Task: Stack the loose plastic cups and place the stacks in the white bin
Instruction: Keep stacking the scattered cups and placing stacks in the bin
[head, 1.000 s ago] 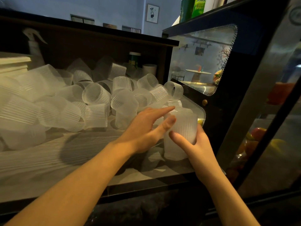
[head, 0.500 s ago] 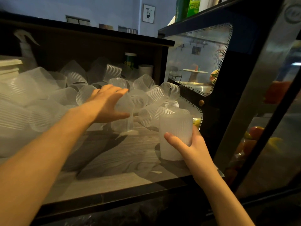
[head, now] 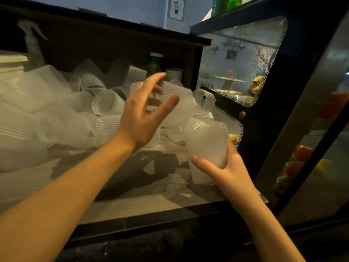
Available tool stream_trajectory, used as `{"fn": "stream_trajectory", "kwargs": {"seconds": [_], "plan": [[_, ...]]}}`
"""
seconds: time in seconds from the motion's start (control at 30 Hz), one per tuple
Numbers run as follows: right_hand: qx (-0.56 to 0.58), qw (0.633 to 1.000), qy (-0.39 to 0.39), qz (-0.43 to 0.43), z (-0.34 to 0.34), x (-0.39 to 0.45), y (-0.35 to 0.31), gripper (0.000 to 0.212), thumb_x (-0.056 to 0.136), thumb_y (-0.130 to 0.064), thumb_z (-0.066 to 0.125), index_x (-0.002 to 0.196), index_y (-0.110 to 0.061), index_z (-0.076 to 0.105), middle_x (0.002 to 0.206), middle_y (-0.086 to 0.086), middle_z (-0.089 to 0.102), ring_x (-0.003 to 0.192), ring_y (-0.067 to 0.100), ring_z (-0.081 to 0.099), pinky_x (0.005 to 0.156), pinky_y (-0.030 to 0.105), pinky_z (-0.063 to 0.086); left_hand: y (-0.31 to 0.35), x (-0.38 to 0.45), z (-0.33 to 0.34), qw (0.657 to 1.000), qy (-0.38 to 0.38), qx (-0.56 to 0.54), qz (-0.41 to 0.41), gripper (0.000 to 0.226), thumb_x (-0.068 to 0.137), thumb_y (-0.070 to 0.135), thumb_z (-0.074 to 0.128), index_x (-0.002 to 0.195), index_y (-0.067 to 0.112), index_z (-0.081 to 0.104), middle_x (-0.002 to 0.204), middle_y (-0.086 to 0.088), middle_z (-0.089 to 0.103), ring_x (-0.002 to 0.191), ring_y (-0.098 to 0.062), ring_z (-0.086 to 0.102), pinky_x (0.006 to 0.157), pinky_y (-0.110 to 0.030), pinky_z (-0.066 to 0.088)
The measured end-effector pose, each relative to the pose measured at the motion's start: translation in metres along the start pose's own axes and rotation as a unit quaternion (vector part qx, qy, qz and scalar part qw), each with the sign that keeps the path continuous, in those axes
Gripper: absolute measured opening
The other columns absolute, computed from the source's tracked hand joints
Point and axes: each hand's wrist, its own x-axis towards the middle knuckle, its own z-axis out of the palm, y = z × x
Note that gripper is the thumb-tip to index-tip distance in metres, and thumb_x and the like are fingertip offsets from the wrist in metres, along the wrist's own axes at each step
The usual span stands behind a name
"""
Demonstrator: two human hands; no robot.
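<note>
**Frosted white on grey wood grain**

The loose cups (head: 105,103) are translucent milky white, ringed with fine ribbed lines. Right of that heap, the stack of cups (head: 206,146) shows the same frosted white. Under the heap, the shelf board (head: 132,203) is pale grey wood grain. Behind it stands a green jar (head: 155,62) with a white lid.
</note>
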Motion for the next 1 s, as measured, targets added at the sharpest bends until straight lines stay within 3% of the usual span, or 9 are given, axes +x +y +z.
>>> {"fn": "stream_trajectory", "kwargs": {"seconds": [0.13,0.33,0.4,0.53,0.63,0.7,0.77,0.87,1.0], "plan": [[-0.005,0.999,-0.046,-0.013,-0.001,0.000,0.001,0.065,0.063,-0.057,0.081,0.113,-0.050,0.040,0.109,-0.018,0.054,0.098,-0.005,0.056,0.070,0.022,0.057,0.007,-0.006,0.011,0.993,-0.078,-0.079,-0.026,0.063,0.081,0.063,0.054,0.135,0.030,0.052,0.127,0.002,0.057,0.109,-0.012,0.061,0.087,-0.038,0.057],[-0.022,0.997,-0.069,-0.034,0.001,-0.001,-0.002,0.065,0.063,-0.051,0.079,0.114,-0.048,0.039,0.108,-0.016,0.051,0.097,-0.005,0.056,0.065,0.022,0.057,0.016,-0.012,0.015,0.989,-0.142,-0.027,0.025,0.059,0.083,0.056,0.055,0.136,0.030,0.056,0.122,0.016,0.055,0.106,-0.006,0.056,0.083,-0.023,0.052],[-0.004,0.997,-0.072,-0.040,0.000,0.000,-0.001,0.069,0.063,-0.048,0.081,0.120,-0.045,0.041,0.106,-0.016,0.055,0.097,0.000,0.060,0.065,0.025,0.058,0.017,-0.015,0.022,0.979,-0.199,0.021,0.046,0.061,0.084,0.061,0.049,0.138,0.032,0.054,0.124,0.016,0.053,0.110,-0.004,0.052,0.085,-0.016,0.046],[0.010,0.998,-0.059,-0.026,-0.002,0.000,0.001,0.073,0.056,-0.060,0.078,0.118,-0.045,0.042,0.107,-0.010,0.057,0.095,0.006,0.064,0.064,0.027,0.058,0.019,-0.024,0.034,0.959,-0.276,0.056,0.041,0.085,0.081,0.084,0.014,0.145,0.036,0.042,0.143,0.019,0.040,0.132,0.002,0.031,0.108,-0.017,0.023],[-0.011,0.999,-0.043,-0.031,-0.001,-0.001,-0.001,0.071,0.058,-0.059,0.079,0.116,-0.045,0.040,0.106,-0.009,0.055,0.093,0.001,0.061,0.063,0.023,0.056,0.019,-0.024,0.032,0.967,-0.249,0.024,0.038,0.072,0.090,0.070,0.021,0.145,0.030,0.043,0.146,0.014,0.042,0.134,0.002,0.033,0.110,-0.018,0.024],[0.014,0.999,-0.016,-0.027,-0.002,-0.001,0.000,0.069,0.062,-0.052,0.080,0.120,-0.041,0.043,0.105,-0.010,0.058,0.093,0.000,0.062,0.065,0.022,0.056,0.016,-0.021,0.030,0.984,-0.174,0.012,0.030,0.062,0.095,0.059,0.031,0.144,0.024,0.045,0.138,0.010,0.049,0.126,0.001,0.044,0.106,-0.020,0.036],[0.049,0.999,0.015,-0.010,-0.003,-0.001,0.001,0.068,0.066,-0.050,0.082,0.122,-0.037,0.044,0.106,-0.010,0.058,0.092,-0.001,0.061,0.065,0.019,0.054,0.006,-0.016,0.023,0.993,-0.090,0.076,-0.003,0.059,0.096,0.056,0.046,0.144,0.021,0.043,0.130,0.011,0.050,0.115,-0.001,0.048,0.095,-0.018,0.044],[0.033,0.999,0.021,0.004,-0.002,-0.002,0.000,0.074,0.065,-0.054,0.081,0.125,-0.033,0.042,0.108,-0.008,0.055,0.091,0.003,0.060,0.063,0.016,0.052,-0.021,-0.012,0.007,0.960,-0.034,0.274,-0.033,0.068,0.090,0.054,0.057,0.145,0.017,0.039,0.131,-0.003,0.050,0.117,-0.016,0.046,0.092,-0.027,0.043],[-0.003,1.000,0.010,0.009,0.000,-0.004,-0.001,0.077,0.060,-0.057,0.072,0.125,-0.034,0.039,0.107,-0.010,0.053,0.093,0.009,0.059,0.061,0.016,0.052,-0.038,-0.015,0.003,0.905,-0.073,0.412,-0.084,0.088,0.087,0.058,0.058,0.150,0.007,0.025,0.142,-0.016,0.039,0.128,-0.032,0.036,0.100,-0.039,0.039]]}}
